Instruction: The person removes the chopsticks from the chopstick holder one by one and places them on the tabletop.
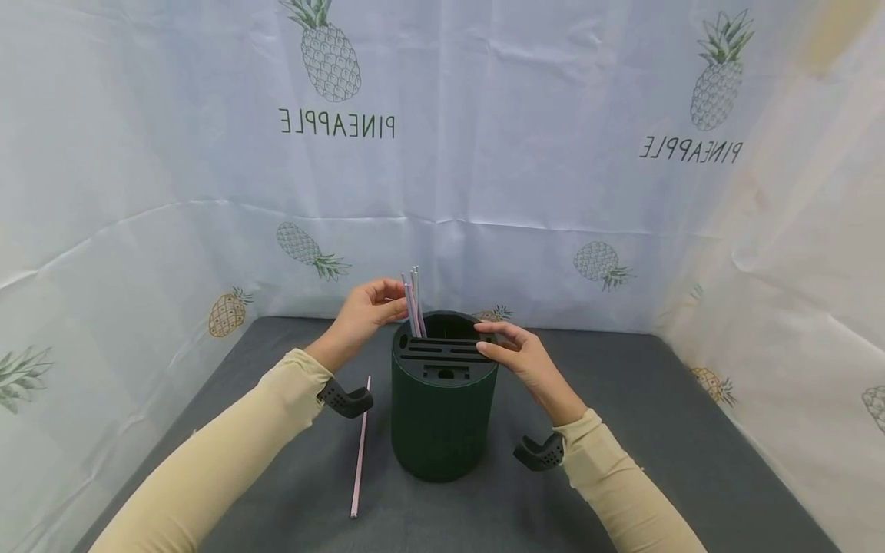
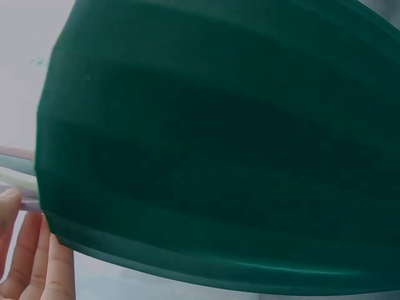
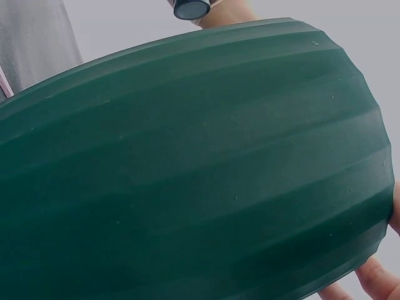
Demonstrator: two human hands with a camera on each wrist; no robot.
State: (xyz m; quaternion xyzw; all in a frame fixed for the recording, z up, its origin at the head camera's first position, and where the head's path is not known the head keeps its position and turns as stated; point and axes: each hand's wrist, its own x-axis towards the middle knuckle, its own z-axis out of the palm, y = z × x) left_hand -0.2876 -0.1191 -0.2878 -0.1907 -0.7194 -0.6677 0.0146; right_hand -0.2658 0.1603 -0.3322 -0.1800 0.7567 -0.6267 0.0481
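Note:
A dark green ribbed holder (image 1: 442, 407) with slots in its lid stands upright on the grey mat. Three pale straws (image 1: 414, 303) stick up from its back opening. My left hand (image 1: 369, 309) pinches those straws near their tops. Fingers of my right hand (image 1: 515, 349) rest flat and straight on the holder's right top rim. The holder's wall (image 2: 219, 144) fills the left wrist view, where left fingers (image 2: 28, 262) and straw ends (image 2: 15, 178) show at the edge. That same wall (image 3: 200, 175) fills the right wrist view.
One pink straw (image 1: 359, 449) lies loose on the grey mat (image 1: 691, 453), left of the holder. White sheets printed with pineapples (image 1: 442, 153) wall in the back and both sides.

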